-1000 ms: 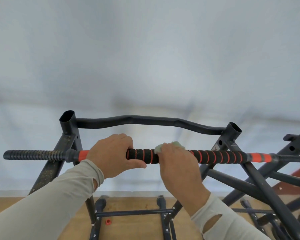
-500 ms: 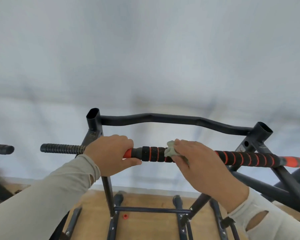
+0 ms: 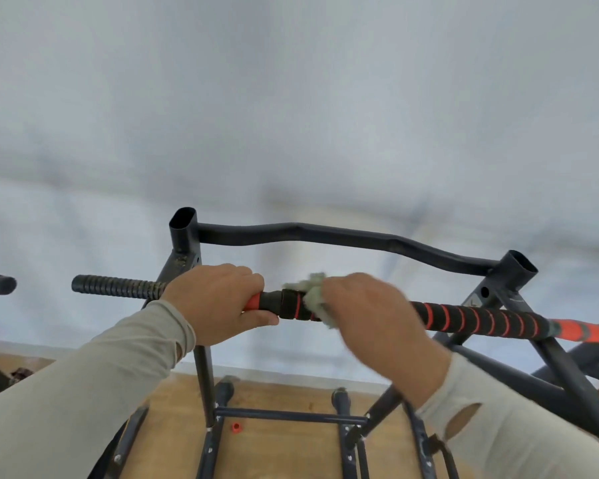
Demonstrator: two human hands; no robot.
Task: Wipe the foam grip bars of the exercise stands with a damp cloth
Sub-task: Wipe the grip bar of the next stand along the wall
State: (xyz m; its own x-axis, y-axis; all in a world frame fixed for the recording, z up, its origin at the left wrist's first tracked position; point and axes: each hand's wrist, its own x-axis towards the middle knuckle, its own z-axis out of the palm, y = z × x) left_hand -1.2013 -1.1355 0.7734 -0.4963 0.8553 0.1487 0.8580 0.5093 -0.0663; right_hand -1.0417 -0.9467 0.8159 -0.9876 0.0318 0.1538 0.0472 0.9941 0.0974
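The foam grip bar [image 3: 471,318], black with orange rings, is carried across the near side of the dark metal exercise stand [image 3: 184,243], running from the stand's left upright toward its right upright and sloping slightly down to the right. Its left portion is gripped by the left hand [image 3: 218,302], whose fingers are curled over the top of the bar while the thumb is tucked beneath it, just beside an orange band. The right hand [image 3: 374,316] is closed round the same bar a little further right, with a pale green cloth [image 3: 313,293] pressed between palm and foam; the cloth is bunched and shows only at the hand's left edge. This hand is blurred, so the exact lie of its fingers cannot be made out, though the cloth appears to be wrapped round the bar. A short stretch of black foam is left exposed between the two hands.

A ribbed black handle [image 3: 115,286] is seen projecting leftward from the left upright. A wavy dark crossbar [image 3: 343,236] joins the two open tube tops at the stand's far side. Pale long sleeves [image 3: 83,392] cover both forearms. Below, a small red cap [image 3: 236,427] lies on the wooden floor [image 3: 281,454] between the stand's lower rails.
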